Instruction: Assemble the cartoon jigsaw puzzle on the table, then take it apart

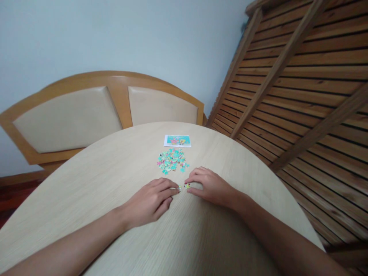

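My left hand (155, 197) rests on the table with its fingertips closed on a small jigsaw piece (179, 188). Just to the right, my right hand (207, 185) pinches a yellow and red jigsaw piece (188, 186) between thumb and fingers. A narrow gap separates the two pieces. Beyond both hands lies a loose pile of jigsaw pieces (171, 160), mostly turquoise with some pink and yellow. Behind the pile is a picture card (178, 140) showing a yellow and a pink cartoon figure on turquoise. The prints on the held pieces are too small to read.
The pale round wooden table (120, 157) spreads under both arms. A wooden headboard (120, 99) with cream panels stands behind it against a pale wall (129, 34). On the right, a slatted wooden panel (287, 96) leans close to the table's edge.
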`<state>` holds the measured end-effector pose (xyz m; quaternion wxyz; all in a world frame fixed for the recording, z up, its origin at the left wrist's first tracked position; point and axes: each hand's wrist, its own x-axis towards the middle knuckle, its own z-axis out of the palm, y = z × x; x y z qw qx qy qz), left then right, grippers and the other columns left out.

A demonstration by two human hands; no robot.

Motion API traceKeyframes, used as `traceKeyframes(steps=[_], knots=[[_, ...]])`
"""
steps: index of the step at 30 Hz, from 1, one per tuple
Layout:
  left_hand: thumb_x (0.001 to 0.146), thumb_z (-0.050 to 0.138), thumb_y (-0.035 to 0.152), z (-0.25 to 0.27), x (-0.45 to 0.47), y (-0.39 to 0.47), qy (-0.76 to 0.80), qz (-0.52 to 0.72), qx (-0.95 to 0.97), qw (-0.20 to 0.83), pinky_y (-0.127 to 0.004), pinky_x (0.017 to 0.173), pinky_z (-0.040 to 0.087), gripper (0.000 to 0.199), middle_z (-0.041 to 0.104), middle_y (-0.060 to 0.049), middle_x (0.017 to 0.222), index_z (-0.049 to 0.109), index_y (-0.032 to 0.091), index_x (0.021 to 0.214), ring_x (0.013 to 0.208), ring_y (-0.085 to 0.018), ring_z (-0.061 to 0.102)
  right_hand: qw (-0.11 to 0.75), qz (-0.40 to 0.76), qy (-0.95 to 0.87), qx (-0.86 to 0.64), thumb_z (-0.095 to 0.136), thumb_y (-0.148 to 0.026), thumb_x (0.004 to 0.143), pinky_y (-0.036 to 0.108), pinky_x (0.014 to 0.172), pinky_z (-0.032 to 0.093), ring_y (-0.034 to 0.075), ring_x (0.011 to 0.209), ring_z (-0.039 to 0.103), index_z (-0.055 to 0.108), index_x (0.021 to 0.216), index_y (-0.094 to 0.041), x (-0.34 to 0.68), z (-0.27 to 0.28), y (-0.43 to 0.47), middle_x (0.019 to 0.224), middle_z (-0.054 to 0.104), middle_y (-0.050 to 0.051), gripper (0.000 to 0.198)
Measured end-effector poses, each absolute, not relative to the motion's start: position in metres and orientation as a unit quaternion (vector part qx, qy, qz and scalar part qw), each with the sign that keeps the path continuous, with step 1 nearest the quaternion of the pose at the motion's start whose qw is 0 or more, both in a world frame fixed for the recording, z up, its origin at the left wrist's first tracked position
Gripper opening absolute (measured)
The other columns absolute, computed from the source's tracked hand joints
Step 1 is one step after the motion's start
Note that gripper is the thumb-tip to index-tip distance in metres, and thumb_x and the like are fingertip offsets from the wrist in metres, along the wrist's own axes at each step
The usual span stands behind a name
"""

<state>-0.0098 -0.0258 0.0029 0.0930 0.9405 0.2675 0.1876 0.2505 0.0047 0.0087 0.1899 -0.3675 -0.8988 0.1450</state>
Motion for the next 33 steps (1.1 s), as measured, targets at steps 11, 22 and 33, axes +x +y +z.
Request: traceKeyframes(steps=[11,22,33], knots=[[0.094,0.046,0.014,0.003,-0.011,-0.025,0.273,0.194,0.937,0.1,-0.045,0.106,0.047,0.043,0.061,-0.009,0.132,0.054,0.023,0.136,0.125,-0.025,0.054,0.164,0.171,-0.9,-0.366,0.066,-0.033,0.092,0.035,0.091,0.047,0.022,0.099,0.066,0.075,0.109,-0.023,0.258,0.02,-0.001,0.104,0.074,0.005,0.022],[0.095,0.05,0.019,-0.001,-0.013,-0.024,0.284,0.157,0.941,0.102,-0.049,0.114,0.04,0.047,0.056,-0.006,0.145,0.053,0.023,0.141,0.136,-0.027,0.047,0.14,0.203,-0.902,-0.354,0.068,-0.029,0.091,0.034,0.09,0.047,0.021,0.101,0.066,0.076,0.106,-0.025,0.246,0.021,-0.013,0.105,0.074,0.004,0.018],[0.097,0.051,0.024,0.0,-0.014,-0.023,0.278,0.145,0.944,0.105,-0.05,0.115,0.039,0.049,0.052,-0.006,0.148,0.049,0.024,0.146,0.137,-0.029,0.044,0.173,0.193,-0.837,-0.481,0.08,-0.029,0.078,0.037,0.086,0.045,0.023,0.096,0.066,0.072,0.087,-0.022,0.239,0.018,-0.024,0.096,0.071,0.003,0.014]])
